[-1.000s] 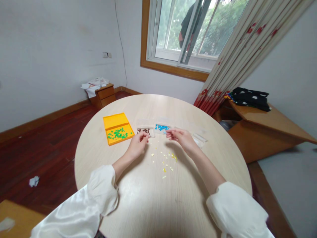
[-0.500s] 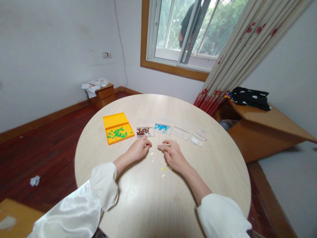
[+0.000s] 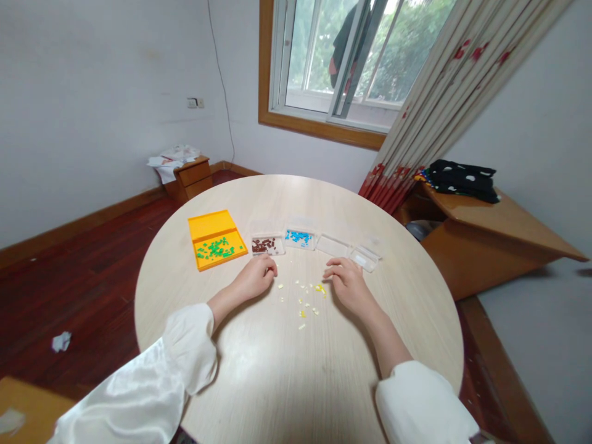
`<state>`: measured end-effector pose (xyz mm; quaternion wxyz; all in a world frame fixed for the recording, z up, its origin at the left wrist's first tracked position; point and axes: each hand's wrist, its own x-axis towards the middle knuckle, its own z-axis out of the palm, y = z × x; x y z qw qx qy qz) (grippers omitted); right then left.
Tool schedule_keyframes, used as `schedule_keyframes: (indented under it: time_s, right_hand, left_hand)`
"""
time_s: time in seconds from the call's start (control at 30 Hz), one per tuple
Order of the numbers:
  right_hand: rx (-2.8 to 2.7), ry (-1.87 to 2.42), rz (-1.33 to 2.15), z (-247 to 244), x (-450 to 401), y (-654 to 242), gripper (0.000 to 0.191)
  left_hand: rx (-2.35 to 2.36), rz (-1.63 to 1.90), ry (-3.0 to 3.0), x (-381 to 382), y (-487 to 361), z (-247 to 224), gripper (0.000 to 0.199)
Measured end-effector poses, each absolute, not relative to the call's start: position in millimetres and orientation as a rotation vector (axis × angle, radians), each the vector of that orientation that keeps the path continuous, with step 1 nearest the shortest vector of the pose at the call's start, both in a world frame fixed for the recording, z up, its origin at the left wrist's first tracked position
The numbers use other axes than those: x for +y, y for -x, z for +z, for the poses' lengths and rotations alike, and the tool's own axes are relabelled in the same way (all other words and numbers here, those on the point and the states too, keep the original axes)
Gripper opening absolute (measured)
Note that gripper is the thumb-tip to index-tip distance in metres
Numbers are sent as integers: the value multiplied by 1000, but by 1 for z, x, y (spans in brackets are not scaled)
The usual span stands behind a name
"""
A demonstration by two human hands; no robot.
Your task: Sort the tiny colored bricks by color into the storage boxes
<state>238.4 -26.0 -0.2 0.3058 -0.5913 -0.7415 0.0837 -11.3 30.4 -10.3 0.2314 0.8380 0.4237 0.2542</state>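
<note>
My left hand (image 3: 255, 275) hovers over the table just in front of the box of brown pieces (image 3: 264, 246). Its fingers are curled together, and I cannot make out what is between them. To the right, my right hand (image 3: 349, 282) is near the front of an open clear plastic box (image 3: 333, 245), fingers loosely stretched and apart. Between the hands lie several small pale-yellow pieces (image 3: 301, 301) and a few bright yellow pieces (image 3: 320, 288), scattered on the round table (image 3: 287, 376).
An open orange case (image 3: 211, 223) holding green pieces (image 3: 217, 249) stands at the left. Another clear box holds blue pieces (image 3: 298, 237). A second clear box (image 3: 365, 259) sits at the right end of the row. A person (image 3: 345, 46) is outside the window.
My right hand has moved right, away from my left hand, uncovering bright yellow pieces. My left hand has stayed nearly in place. The view has shifted slightly.
</note>
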Motion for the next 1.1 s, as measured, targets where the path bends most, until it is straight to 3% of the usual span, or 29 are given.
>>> schedule_keyframes:
  time_s: [0.33, 1.1]
  right_hand:
    - [-2034, 1429, 535, 13, -32, -238, 26]
    - [-2278, 1393, 566, 14, -39, -223, 33]
  left_hand:
    - [1080, 695, -2317, 27, 11, -6, 24]
    - [1100, 689, -2326, 27, 11, -4, 23]
